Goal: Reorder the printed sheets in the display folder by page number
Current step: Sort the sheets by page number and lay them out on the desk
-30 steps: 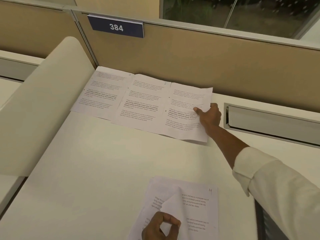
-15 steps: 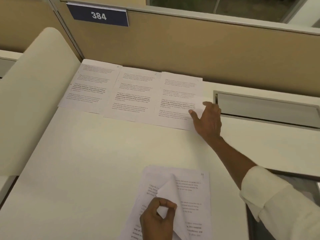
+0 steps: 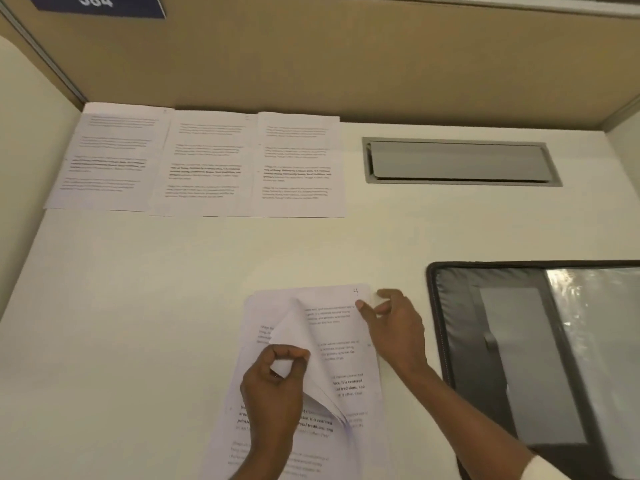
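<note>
Three printed sheets (image 3: 204,164) lie side by side along the back of the desk, against the partition. A small stack of printed sheets (image 3: 343,344) lies near the front; the exposed page carries a handwritten 4 at its top right. My left hand (image 3: 273,386) pinches the folded-over corner of the stack's upper sheet and holds it lifted. My right hand (image 3: 394,327) pinches the top right corner of the page marked 4. The black display folder (image 3: 460,341) lies open at the right, with a shiny clear sleeve showing.
A grey cable hatch (image 3: 460,161) is set into the desk (image 3: 138,306) at the back right. A tan partition (image 3: 346,64) with a blue plate reading 384 (image 3: 97,3) closes off the back. A cream curved panel (image 3: 20,168) stands at the left.
My right hand left the third sheet in the back row and came down to the top right corner of the near stack. The view dropped, bringing the folder into sight.
</note>
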Action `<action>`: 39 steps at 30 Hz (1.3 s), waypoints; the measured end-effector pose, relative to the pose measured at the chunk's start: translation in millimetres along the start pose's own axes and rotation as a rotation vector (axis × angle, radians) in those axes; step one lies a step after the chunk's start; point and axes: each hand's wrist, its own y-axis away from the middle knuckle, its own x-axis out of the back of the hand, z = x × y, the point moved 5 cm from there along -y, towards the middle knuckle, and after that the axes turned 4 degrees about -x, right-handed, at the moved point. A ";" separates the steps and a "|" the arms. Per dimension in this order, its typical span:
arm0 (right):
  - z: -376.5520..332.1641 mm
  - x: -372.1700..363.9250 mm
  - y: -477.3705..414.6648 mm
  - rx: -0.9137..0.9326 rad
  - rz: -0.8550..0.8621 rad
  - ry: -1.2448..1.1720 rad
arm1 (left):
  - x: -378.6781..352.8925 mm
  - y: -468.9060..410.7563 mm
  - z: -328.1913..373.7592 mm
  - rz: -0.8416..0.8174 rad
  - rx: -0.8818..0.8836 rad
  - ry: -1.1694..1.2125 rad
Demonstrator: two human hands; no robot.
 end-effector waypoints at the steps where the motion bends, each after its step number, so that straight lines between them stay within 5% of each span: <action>1: 1.0 -2.2 9.3 -0.004 -0.008 0.009 | 0.0 0.6 0.2 0.003 0.001 0.004; 11: 28.2 -25.2 69.6 -0.154 -0.137 -0.080 | 5.4 4.3 4.8 0.013 -0.041 -0.017; 17: 49.6 -5.2 68.0 -0.090 0.023 -0.056 | 9.7 4.2 2.8 0.023 -0.044 -0.006; 25: 19.0 78.1 -33.5 0.034 0.319 -0.146 | 7.2 2.5 1.6 0.014 -0.065 -0.047; 39: -76.0 136.3 -260.3 0.058 0.390 -0.170 | -1.1 -9.8 0.4 0.046 -0.105 -0.163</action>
